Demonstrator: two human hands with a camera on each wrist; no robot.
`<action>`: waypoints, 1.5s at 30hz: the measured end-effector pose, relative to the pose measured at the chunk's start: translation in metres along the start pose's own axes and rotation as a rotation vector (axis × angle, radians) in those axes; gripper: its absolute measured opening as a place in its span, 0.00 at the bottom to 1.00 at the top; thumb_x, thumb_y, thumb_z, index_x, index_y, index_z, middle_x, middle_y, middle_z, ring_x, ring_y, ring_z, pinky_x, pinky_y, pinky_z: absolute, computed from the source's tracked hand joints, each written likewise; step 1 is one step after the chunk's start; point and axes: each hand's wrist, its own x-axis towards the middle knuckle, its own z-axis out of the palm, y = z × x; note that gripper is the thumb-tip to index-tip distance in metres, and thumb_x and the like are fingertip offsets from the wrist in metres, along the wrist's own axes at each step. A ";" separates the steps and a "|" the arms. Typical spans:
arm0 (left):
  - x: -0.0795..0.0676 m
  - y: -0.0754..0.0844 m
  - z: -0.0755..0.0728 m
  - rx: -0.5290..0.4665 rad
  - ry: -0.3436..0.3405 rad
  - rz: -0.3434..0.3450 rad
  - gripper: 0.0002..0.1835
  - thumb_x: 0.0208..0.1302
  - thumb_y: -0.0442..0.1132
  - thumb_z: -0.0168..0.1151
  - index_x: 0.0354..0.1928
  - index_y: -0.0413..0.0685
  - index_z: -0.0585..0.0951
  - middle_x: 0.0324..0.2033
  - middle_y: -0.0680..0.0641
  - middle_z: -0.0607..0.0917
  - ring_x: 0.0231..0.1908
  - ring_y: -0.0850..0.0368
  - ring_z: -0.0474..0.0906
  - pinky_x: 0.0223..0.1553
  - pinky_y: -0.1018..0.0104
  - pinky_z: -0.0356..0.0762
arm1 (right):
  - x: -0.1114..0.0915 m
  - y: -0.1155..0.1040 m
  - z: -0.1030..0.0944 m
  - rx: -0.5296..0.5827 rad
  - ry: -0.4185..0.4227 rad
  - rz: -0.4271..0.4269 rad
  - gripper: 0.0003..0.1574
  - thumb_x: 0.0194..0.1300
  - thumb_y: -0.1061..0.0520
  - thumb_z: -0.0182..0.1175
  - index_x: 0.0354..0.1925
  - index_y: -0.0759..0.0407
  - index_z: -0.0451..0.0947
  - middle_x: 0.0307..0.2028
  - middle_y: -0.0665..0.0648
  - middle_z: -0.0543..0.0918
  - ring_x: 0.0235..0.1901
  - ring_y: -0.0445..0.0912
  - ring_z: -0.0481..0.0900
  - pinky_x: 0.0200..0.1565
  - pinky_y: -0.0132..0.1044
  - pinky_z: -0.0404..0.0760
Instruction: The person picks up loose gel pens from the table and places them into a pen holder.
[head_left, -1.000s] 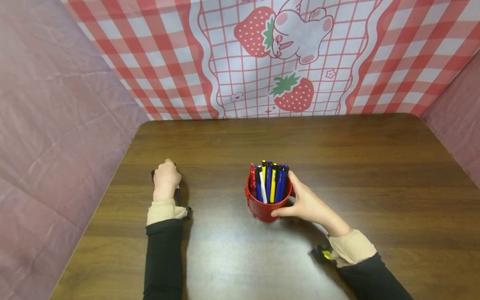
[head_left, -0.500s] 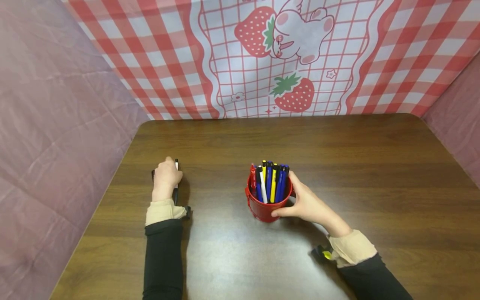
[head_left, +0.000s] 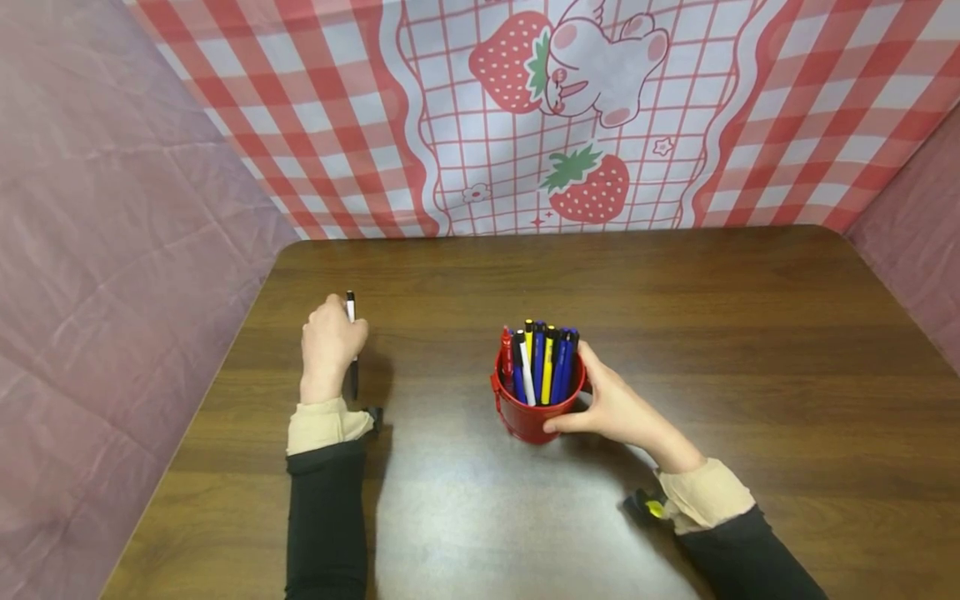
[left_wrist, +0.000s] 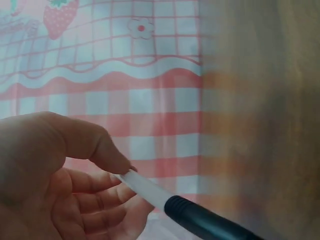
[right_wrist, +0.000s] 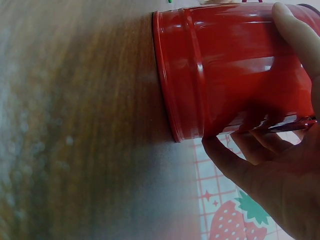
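Observation:
Over the left side of the table, my left hand (head_left: 330, 343) pinches a white-and-black pen (head_left: 351, 307) between thumb and fingers. In the left wrist view, the pen's white barrel (left_wrist: 148, 190) sits at the thumb tip and its black end (left_wrist: 207, 220) points away from the palm. My right hand (head_left: 618, 407) grips the right side of a small red bucket (head_left: 528, 423), thumb along the front and fingers round the back. Several blue, yellow, white and red pens (head_left: 546, 367) stand upright inside. The bucket's base (right_wrist: 172, 80) is right at the tabletop in the right wrist view.
The brown wooden table (head_left: 450, 517) runs back to a red-and-white checked cloth (head_left: 592, 192) with strawberries on it. Pink fabric (head_left: 127, 275) hangs along the left side, and more pink cloth (head_left: 911, 217) on the right.
My left hand has moved a little away from me and up with the pen, whose white part now shows above the hand. The right hand and bucket have stayed put.

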 end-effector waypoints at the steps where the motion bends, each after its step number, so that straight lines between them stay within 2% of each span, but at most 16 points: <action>1: 0.000 0.002 -0.002 -0.005 0.008 -0.002 0.13 0.51 0.36 0.49 0.37 0.35 0.72 0.37 0.30 0.79 0.38 0.28 0.74 0.38 0.41 0.71 | 0.000 0.000 0.000 -0.002 0.002 0.001 0.63 0.34 0.45 0.76 0.63 0.51 0.52 0.53 0.56 0.73 0.49 0.48 0.74 0.54 0.49 0.70; 7: -0.008 0.018 -0.016 -0.038 0.130 0.035 0.10 0.51 0.37 0.49 0.33 0.39 0.71 0.32 0.35 0.79 0.34 0.30 0.75 0.33 0.41 0.70 | 0.001 0.001 0.000 0.001 -0.001 0.015 0.63 0.34 0.44 0.76 0.63 0.49 0.52 0.54 0.54 0.72 0.50 0.47 0.73 0.55 0.49 0.69; 16: -0.025 0.042 -0.036 -0.175 0.299 0.154 0.08 0.50 0.37 0.53 0.31 0.40 0.73 0.28 0.41 0.79 0.31 0.36 0.75 0.34 0.43 0.70 | 0.000 0.001 0.000 0.003 -0.005 0.014 0.62 0.34 0.44 0.76 0.63 0.49 0.52 0.54 0.55 0.72 0.50 0.47 0.73 0.54 0.49 0.70; 21: -0.034 0.051 -0.045 -0.211 0.357 0.276 0.05 0.49 0.35 0.53 0.30 0.42 0.74 0.24 0.44 0.78 0.26 0.44 0.75 0.29 0.50 0.71 | 0.000 0.001 0.000 0.003 -0.006 0.018 0.62 0.34 0.44 0.76 0.63 0.50 0.52 0.53 0.55 0.72 0.50 0.48 0.73 0.54 0.49 0.70; 27: -0.046 0.063 -0.053 -0.292 0.374 0.432 0.05 0.50 0.32 0.54 0.31 0.40 0.75 0.24 0.46 0.80 0.24 0.54 0.77 0.26 0.60 0.75 | 0.000 0.000 -0.001 -0.001 -0.007 0.017 0.62 0.34 0.45 0.76 0.63 0.50 0.52 0.54 0.56 0.73 0.50 0.49 0.73 0.54 0.50 0.70; 34: -0.055 0.074 -0.055 -0.388 0.341 0.573 0.06 0.52 0.30 0.57 0.33 0.38 0.75 0.24 0.46 0.79 0.25 0.57 0.78 0.28 0.67 0.77 | 0.000 0.000 0.000 -0.008 -0.006 0.019 0.62 0.35 0.45 0.76 0.63 0.51 0.52 0.54 0.57 0.73 0.50 0.50 0.73 0.54 0.51 0.69; 37: -0.058 0.078 -0.055 -0.422 0.337 0.603 0.06 0.53 0.31 0.58 0.34 0.38 0.75 0.25 0.46 0.79 0.25 0.58 0.77 0.27 0.69 0.76 | 0.001 0.001 0.000 -0.003 -0.004 0.022 0.62 0.34 0.45 0.76 0.63 0.50 0.52 0.53 0.56 0.73 0.50 0.48 0.73 0.54 0.50 0.70; 45: -0.069 0.090 -0.056 -0.554 0.379 0.630 0.08 0.53 0.32 0.62 0.34 0.38 0.75 0.25 0.47 0.81 0.24 0.59 0.77 0.28 0.71 0.75 | 0.000 0.000 0.000 0.000 -0.005 0.021 0.62 0.35 0.45 0.76 0.63 0.50 0.52 0.54 0.55 0.72 0.51 0.48 0.73 0.55 0.50 0.69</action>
